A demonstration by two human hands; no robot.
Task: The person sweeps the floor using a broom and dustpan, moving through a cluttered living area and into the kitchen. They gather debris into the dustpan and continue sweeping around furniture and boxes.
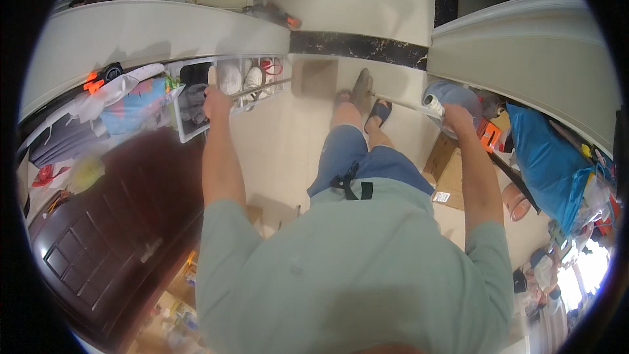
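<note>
My left hand grips the pale upper end of a long-handled dustpan. Its thin rod runs down to a flat brownish pan on the tiled floor, just short of the dark threshold. In my right hand is the white-tipped handle of a broom. The broom's grey-brown head rests on the floor by my feet, to the right of the pan and apart from it. A dark slide sandal shows on one foot; the broom head partly hides the other.
A white shoe rack with several shoes stands left, near an open dark-red door. On the right are a bluish plastic tub, a cardboard box, a blue plastic bag and pink slippers. A black marble threshold crosses ahead.
</note>
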